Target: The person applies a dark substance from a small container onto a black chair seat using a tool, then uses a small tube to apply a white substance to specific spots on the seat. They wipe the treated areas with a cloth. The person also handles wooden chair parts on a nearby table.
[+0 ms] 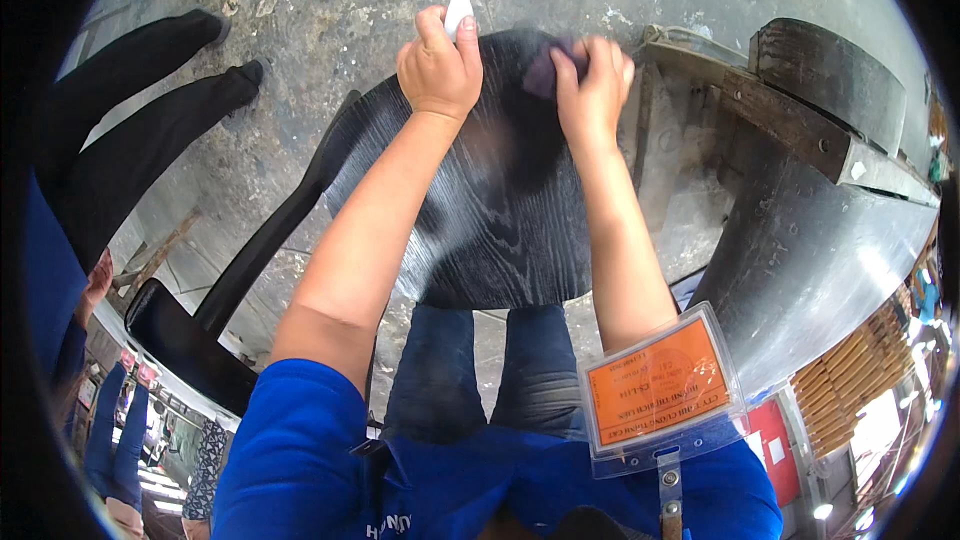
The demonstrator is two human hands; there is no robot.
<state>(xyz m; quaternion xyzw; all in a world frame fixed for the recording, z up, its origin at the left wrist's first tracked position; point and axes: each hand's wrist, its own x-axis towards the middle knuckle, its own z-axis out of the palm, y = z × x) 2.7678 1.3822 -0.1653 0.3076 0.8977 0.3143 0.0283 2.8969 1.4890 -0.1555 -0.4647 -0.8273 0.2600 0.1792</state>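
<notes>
A black chair seat with visible wood grain lies before me, above my knees. At its far edge my left hand is closed round a small white bottle with a thin tip pointing away from me. My right hand pinches a dark purple cloth against the far right part of the seat. The fingers partly hide the cloth. Left of the seat, a curved black bar runs down to a black chair backrest.
Close on the right stand a large grey metal cylinder and a wooden beam. A person in black trousers is at the left. An orange badge hangs at my chest. Stacked wooden pieces are at lower right.
</notes>
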